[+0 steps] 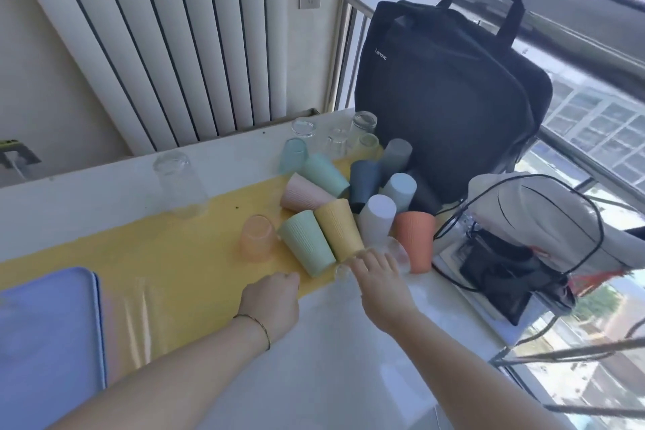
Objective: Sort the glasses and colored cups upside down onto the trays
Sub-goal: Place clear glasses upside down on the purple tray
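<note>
Several colored cups lie jumbled on a yellow cloth [167, 255]: a green cup [307, 246], a yellow cup [340, 229], a pink cup [303, 194], an orange cup [417, 241] and a white cup [377, 218]. Clear glasses stand behind them, one tall glass [179, 183] apart at the left. A blue tray [45, 335] lies at the lower left. My left hand [274, 300] rests on the cloth near the green cup, fingers curled, holding nothing. My right hand [378, 276] reaches over a small clear glass [398, 253] beside the yellow cup; whether it grips the glass is unclear.
A black laptop bag [450, 94] stands behind the cups. A white bag with black cords [534, 230] sits at the right by the window. A white radiator [167, 42] covers the wall behind the table. A translucent orange cup [257, 237] stands on the cloth.
</note>
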